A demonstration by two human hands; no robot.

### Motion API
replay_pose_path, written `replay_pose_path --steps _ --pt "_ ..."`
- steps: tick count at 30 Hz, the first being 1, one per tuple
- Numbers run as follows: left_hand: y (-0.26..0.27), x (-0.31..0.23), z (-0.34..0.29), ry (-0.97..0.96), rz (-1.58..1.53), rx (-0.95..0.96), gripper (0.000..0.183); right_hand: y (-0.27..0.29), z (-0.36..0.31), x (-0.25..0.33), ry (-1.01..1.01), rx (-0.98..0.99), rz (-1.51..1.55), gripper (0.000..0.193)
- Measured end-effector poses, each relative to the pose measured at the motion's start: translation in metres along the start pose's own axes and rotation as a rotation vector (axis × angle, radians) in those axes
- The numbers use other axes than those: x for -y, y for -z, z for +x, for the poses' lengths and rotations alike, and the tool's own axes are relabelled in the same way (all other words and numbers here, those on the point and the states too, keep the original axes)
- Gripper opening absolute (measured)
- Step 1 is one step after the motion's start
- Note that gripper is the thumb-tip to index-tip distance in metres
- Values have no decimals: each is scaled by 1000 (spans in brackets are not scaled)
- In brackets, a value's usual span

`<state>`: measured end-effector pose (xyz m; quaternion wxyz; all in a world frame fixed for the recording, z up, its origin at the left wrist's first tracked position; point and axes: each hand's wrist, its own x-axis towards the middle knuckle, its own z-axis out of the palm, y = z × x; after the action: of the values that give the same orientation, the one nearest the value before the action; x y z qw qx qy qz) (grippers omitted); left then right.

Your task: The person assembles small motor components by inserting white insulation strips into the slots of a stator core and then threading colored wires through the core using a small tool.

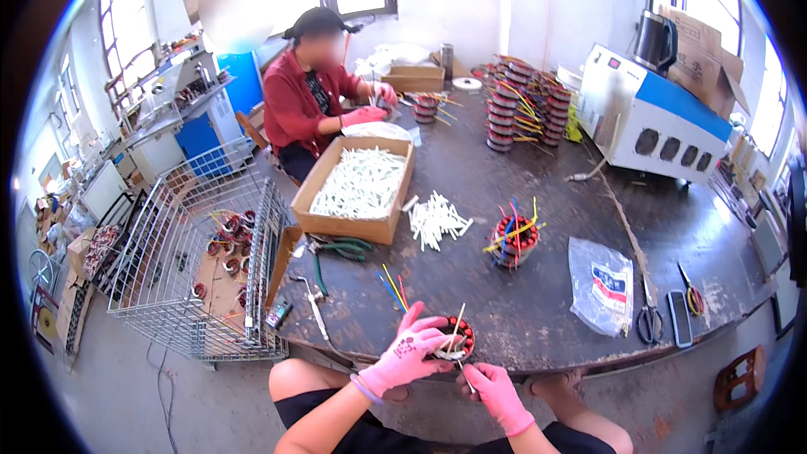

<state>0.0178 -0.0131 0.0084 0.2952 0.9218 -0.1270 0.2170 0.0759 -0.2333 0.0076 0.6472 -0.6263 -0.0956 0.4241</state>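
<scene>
At the table's near edge, my pink-gloved left hand [414, 350] grips a small ring-shaped motor stator [467, 339] with red coils. White sleeves and a pale stick show on its near side. Blue, yellow and red lead wires [392, 287] stretch away to the left of it. My right hand [496, 395], also gloved in pink, pinches a thin, light-coloured rod at the stator's near rim; its exact kind is too small to tell. Farther off stands a stack of stators [514, 240] with coloured wires. A loose pile of white sleeves [437, 221] lies beyond my left hand.
A cardboard box [387, 227] full of white sleeves, green-handled pliers [345, 247], a plastic bag [600, 286], scissors [649, 324] and a phone [680, 319] lie around the table. Across it, a co-worker in red [294, 101] handles parts. A wire cage [189, 286] stands left.
</scene>
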Motion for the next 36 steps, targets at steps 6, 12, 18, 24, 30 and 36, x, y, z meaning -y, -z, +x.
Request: replay_pose_path --steps 6,12,18,24,30,36 --pt "7 -8 6 93 76 63 59 -7 27 -4 38 -18 -141 33" --pt "4 -12 10 118 52 44 57 -10 -3 8 217 -140 -202 22" --pt "2 -15 9 152 29 13 53 -1 -7 6 365 3 -230 21" --pt "-2 -12 5 127 27 -17 48 -7 9 0 384 5 -186 21" --pt "-5 -10 3 92 33 -16 40 -6 11 -4 213 35 137 21" --pt "-8 -5 1 44 34 -50 39 -8 9 7 268 80 121 20"
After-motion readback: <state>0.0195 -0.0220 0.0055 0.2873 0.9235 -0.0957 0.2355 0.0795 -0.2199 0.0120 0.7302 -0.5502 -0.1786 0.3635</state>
